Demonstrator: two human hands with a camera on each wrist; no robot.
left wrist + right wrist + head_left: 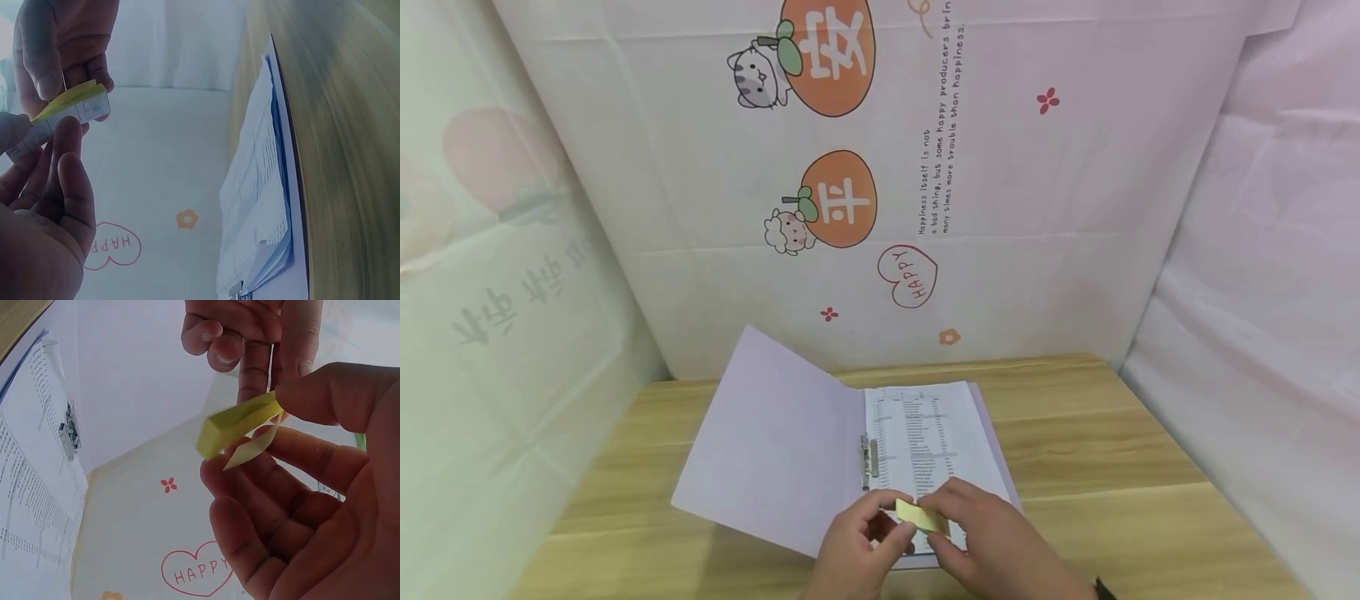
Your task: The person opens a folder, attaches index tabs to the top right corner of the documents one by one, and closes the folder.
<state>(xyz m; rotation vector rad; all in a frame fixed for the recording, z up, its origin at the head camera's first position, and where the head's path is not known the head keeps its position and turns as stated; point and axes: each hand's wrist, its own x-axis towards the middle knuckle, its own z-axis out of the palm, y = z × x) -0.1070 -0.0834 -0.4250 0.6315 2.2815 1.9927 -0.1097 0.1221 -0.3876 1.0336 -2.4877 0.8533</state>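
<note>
A small yellow sticky-note pad (922,517) is between my two hands, over the lower part of an open lilac folder (775,442). My left hand (867,546) pinches the pad's left end with thumb and fingers. At the pad's other end, my right hand (988,529) pinches with thumb and forefinger. One yellow sheet (253,450) bends away from the thick pad (231,428) in the right wrist view. White printed backing (56,125) shows on the pad in the left wrist view.
Printed sheets (925,442) lie in the folder beside its metal clip (868,462). The folder's cover stands partly raised to the left. Beneath is a wood-grain table (1097,467), with a patterned cloth (1022,250) hanging behind and pale cloth at both sides.
</note>
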